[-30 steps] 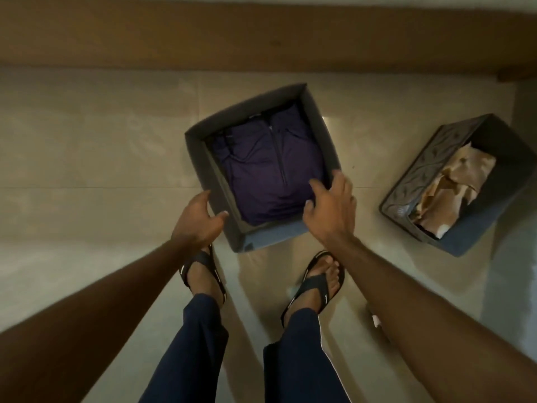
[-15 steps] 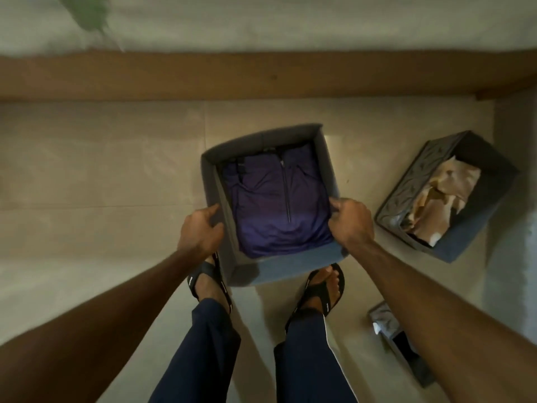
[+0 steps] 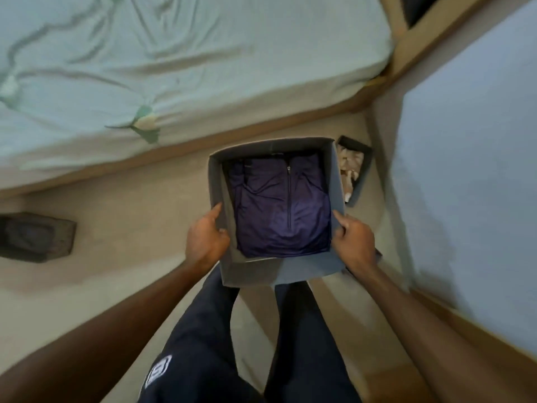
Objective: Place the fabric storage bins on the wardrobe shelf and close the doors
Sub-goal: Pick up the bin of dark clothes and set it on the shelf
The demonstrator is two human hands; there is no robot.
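Observation:
A grey fabric bin (image 3: pixel 305 270) with a folded purple zip garment (image 3: pixel 283 207) inside is held up in front of my legs, off the floor. My left hand (image 3: pixel 206 237) grips its left wall, fingers curled over the rim. My right hand (image 3: pixel 353 238) grips the right wall the same way. A second dark patterned bin (image 3: pixel 361 170) holding beige cloth sits on the floor just beyond, partly hidden by the held bin. A third dark bin (image 3: pixel 37 237) lies on the floor at the far left.
A bed with a pale green sheet (image 3: pixel 174 62) and a wooden frame (image 3: pixel 180 146) fills the top. A light blue panel (image 3: pixel 470 175) stands at the right. Beige floor tiles (image 3: pixel 122 216) lie between the bed and me.
Both hands closed on the bin's side walls and lifted it off the floor. The view rose, bringing the bed and the left bin into sight.

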